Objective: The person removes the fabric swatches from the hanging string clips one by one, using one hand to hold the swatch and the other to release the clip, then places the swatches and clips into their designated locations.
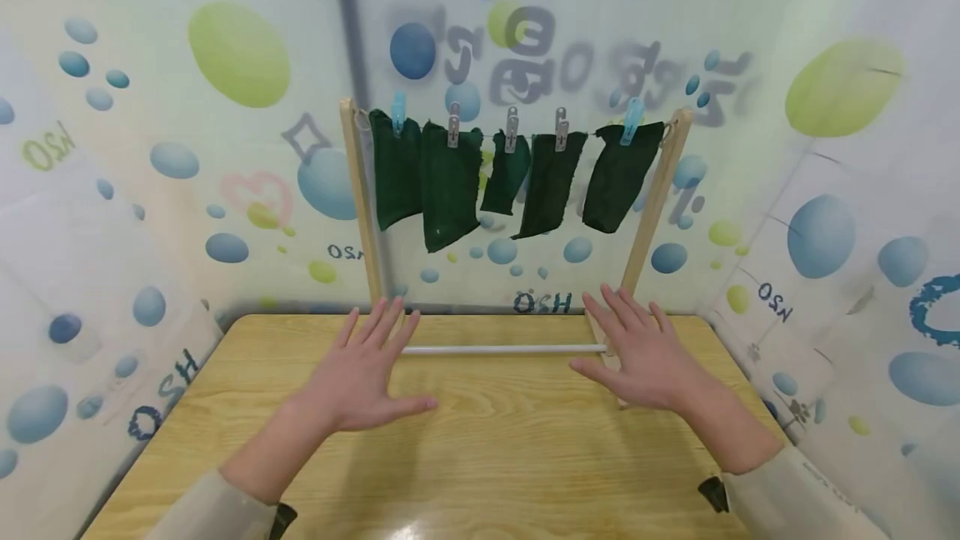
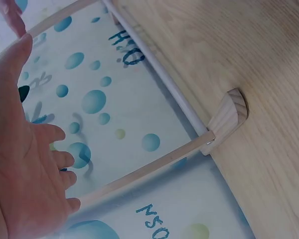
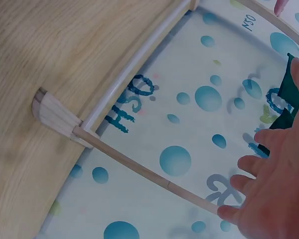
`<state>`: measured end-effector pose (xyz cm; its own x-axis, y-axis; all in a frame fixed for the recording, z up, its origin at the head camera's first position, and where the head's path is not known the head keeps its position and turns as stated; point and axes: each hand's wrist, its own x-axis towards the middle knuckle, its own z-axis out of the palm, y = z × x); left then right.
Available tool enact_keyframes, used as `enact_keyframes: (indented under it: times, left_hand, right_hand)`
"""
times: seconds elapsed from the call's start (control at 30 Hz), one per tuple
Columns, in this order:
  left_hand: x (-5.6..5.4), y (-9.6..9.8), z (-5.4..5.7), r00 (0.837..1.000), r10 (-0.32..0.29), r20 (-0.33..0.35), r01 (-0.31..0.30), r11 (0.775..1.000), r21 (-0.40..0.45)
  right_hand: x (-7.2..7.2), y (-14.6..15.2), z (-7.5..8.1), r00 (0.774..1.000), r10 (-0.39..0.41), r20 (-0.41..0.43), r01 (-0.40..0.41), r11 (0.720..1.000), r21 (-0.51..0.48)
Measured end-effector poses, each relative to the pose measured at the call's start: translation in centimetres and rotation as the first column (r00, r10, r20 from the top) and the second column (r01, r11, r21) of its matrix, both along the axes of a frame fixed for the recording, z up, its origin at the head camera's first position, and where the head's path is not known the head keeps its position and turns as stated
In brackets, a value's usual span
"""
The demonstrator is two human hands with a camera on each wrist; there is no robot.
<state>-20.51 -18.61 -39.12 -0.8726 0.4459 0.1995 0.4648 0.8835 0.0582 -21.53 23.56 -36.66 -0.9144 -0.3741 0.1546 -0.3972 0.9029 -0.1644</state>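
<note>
Over the table, my left hand (image 1: 358, 382) and right hand (image 1: 647, 357) are held up with fingers spread, and neither holds anything. Behind them stands a small wooden drying rack, with a left post (image 1: 363, 215), a right post (image 1: 651, 215) and a white crossbar (image 1: 502, 349) low down. Several dark green cloths (image 1: 452, 186) hang from its line. Two light blue clothespins (image 1: 632, 121) pin the outer cloths, and three grey clothespins (image 1: 512, 130) the inner ones. In the head view my right hand partly covers the rack's right foot, which shows as a wooden foot (image 3: 57, 117) in the right wrist view.
The light wooden table (image 1: 495, 448) carries the rack near its back edge. Curtains (image 1: 255, 132) printed with blue and green ovals and lettering surround the back and sides.
</note>
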Motion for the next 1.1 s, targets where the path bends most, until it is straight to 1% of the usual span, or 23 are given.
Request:
enact_keyframes:
  times: [0.07,0.13,0.2,0.27,0.33,0.47,0.53,0.57,0.63,0.67,0.73,0.8,0.87,0.93,1.1]
  left_hand:
    - [-0.1,0.0,0.2,1.000,0.001,0.004,-0.001,1.000,0.003]
    - [-0.3,0.1,0.5,1.000,0.004,0.006,-0.004,1.000,0.020]
    - [-0.5,0.1,1.0,1.000,0.009,0.004,-0.009,0.998,0.056]
    - [-0.8,0.3,1.6,1.000,0.012,-0.012,-0.010,0.993,0.114]
    - [-1.2,0.3,2.2,0.999,0.022,-0.037,-0.015,0.983,0.182]
    - [-1.9,0.3,4.0,0.995,0.069,-0.074,-0.042,0.947,0.319]
    - [-2.3,0.3,5.0,0.991,0.099,-0.089,-0.058,0.923,0.380]
    - [-2.5,0.3,5.6,0.989,0.107,-0.102,-0.055,0.908,0.414]
    - [-3.1,0.3,6.5,0.984,0.112,-0.142,-0.029,0.874,0.486]
    - [-3.5,0.4,7.0,0.979,0.110,-0.169,-0.006,0.853,0.522]
    - [-4.3,0.5,7.8,0.968,0.107,-0.226,0.050,0.804,0.593]
    - [-5.0,0.7,8.8,0.950,0.107,-0.292,0.112,0.759,0.642]
    - [-5.7,0.9,9.7,0.932,0.119,-0.343,0.153,0.727,0.669]
    - [-6.4,1.1,10.7,0.923,0.134,-0.361,0.169,0.701,0.692]
    - [-7.5,1.8,13.0,0.922,0.198,-0.332,0.132,0.647,0.751]
  right_hand:
    - [-0.1,-0.1,0.3,1.000,0.008,-0.020,-0.008,1.000,-0.003]
    - [-0.3,-0.3,0.6,0.999,0.013,-0.035,-0.014,0.999,-0.033]
    - [-0.6,-0.5,1.1,0.999,0.013,-0.043,-0.016,0.996,-0.088]
    - [-0.9,-0.7,1.7,0.999,0.008,-0.048,-0.015,0.988,-0.154]
    - [-1.3,-1.0,2.4,0.998,0.012,-0.057,-0.024,0.976,-0.214]
    - [-2.1,-1.9,4.3,0.991,0.038,-0.127,-0.074,0.954,-0.291]
    - [-2.5,-2.6,5.5,0.986,0.054,-0.160,-0.104,0.940,-0.324]
    - [-2.7,-2.9,6.0,0.984,0.059,-0.169,-0.115,0.934,-0.340]
    - [-3.1,-3.7,7.2,0.981,0.068,-0.184,-0.132,0.922,-0.363]
    - [-3.3,-4.1,7.8,0.980,0.074,-0.185,-0.139,0.919,-0.369]
    - [-3.7,-5.1,8.8,0.978,0.084,-0.190,-0.152,0.914,-0.376]
    - [-4.1,-6.1,9.9,0.973,0.100,-0.208,-0.173,0.911,-0.374]
    - [-4.5,-7.2,11.1,0.967,0.120,-0.226,-0.200,0.906,-0.373]
    - [-4.9,-8.4,12.2,0.959,0.139,-0.248,-0.229,0.896,-0.380]
    - [-5.9,-11.5,15.4,0.945,0.180,-0.271,-0.281,0.873,-0.399]
